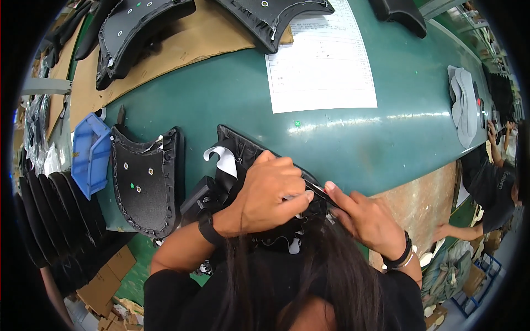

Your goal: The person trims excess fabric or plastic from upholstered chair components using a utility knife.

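A black upholstered chair pad (251, 148) lies at the near edge of the green table, partly hidden by my hands and by long hair. My left hand (270, 190) is closed on the pad's black cover, its thumb pointing to the right. Close beside it, my right hand (370, 218) pinches the cover's edge between thumb and fingers. A white strip (225, 160) curls up from the pad to the left of my left hand. Further left rests a finished-looking black pad (146, 185), its stapled underside up with several metal-ringed holes.
A blue plastic bin (91, 154) stands at the table's left edge. More black pads (146, 30) lie on cardboard (204, 41) at the back. A printed sheet (326, 71) lies on the green table (408, 138). Grey cloth pieces (464, 105) and a co-worker (494, 187) are at the right.
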Available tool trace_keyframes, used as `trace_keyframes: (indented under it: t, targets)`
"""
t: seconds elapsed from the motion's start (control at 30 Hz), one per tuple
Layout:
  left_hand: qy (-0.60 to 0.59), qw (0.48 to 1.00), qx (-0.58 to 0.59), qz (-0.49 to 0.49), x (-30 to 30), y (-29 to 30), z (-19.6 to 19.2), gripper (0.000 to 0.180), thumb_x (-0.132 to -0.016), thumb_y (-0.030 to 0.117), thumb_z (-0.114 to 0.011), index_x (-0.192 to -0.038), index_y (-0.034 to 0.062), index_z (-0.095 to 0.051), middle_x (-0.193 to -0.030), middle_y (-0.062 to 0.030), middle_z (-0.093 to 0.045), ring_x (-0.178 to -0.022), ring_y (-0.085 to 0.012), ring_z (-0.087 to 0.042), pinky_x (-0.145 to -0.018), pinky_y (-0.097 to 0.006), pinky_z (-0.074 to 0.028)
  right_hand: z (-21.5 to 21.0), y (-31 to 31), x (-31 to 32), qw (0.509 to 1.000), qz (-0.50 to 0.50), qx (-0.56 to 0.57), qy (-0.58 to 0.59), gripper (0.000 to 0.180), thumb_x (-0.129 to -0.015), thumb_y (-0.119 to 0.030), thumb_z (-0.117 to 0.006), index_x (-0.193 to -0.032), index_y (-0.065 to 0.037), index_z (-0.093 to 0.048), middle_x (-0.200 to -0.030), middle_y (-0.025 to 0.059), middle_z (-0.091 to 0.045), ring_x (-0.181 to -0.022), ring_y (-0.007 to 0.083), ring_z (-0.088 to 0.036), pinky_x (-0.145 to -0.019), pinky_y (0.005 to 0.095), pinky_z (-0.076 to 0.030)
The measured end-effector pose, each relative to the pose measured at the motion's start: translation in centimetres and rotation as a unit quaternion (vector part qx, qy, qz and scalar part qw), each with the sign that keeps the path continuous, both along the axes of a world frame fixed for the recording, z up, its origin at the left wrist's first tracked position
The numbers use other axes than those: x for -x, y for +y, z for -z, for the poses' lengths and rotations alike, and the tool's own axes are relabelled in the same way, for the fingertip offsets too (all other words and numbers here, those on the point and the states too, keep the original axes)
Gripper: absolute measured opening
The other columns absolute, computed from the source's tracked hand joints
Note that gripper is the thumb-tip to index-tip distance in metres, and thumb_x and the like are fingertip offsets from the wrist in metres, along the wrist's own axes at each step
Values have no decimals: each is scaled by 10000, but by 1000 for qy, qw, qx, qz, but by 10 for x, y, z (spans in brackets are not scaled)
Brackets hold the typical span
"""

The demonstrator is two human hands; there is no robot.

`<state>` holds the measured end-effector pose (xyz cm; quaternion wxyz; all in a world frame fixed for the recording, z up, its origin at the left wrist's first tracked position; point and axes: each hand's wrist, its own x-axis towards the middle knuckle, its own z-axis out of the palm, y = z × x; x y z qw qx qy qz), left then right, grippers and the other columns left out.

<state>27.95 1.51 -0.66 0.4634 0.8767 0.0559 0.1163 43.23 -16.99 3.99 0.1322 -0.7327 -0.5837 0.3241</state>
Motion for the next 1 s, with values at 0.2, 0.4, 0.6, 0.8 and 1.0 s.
trace_keyframes:
  t: [0.2,0.4,0.6,0.8,1.0]
  targets:
    - [-203,843,475,-150,1,16,-4,289,-841,100,-671,-612,39,-506,-707,-34,-432,-686,-165,-453,-756,-316,-417,-7,-59,35,991,107,51,57,626,-883,-108,-633,-1469,-174,-422,-687,133,-495,-546,341,-551,-506,439,-453]
    - [3,990,37,-134,-11,23,-31,206,-862,147,-646,-701,27,-599,-799,-94,-563,-694,-224,-573,-610,-303,-455,3,-11,12,994,94,-22,-54,582,-890,-136,-644,-1438,-222,-470,-688,132,-504,-546,346,-558,-493,449,-439]
    - [37,970,-232,-70,-20,23,-4,276,-830,227,-672,-634,64,-567,-704,-39,-530,-726,-221,-513,-665,-364,-383,-5,28,-17,993,-4,-21,-117,548,-917,-200,-638,-1436,-215,-463,-693,136,-570,-552,362,-567,-509,471,-438]
    - [-127,864,480,-76,-37,40,-13,276,-839,80,-667,-615,41,-509,-727,0,-440,-757,-110,-457,-725,-281,-391,23,-30,34,985,131,-109,-19,617,-905,-180,-661,-1450,-54,-399,-761,171,-642,-580,365,-596,-514,451,-453]
    - [-27,991,-102,-86,-38,36,-26,232,-825,229,-713,-772,28,-611,-769,-66,-592,-708,-215,-563,-600,-351,-449,18,-23,21,978,158,-87,-99,556,-896,-183,-661,-1422,-164,-480,-688,137,-591,-564,363,-581,-506,447,-446]
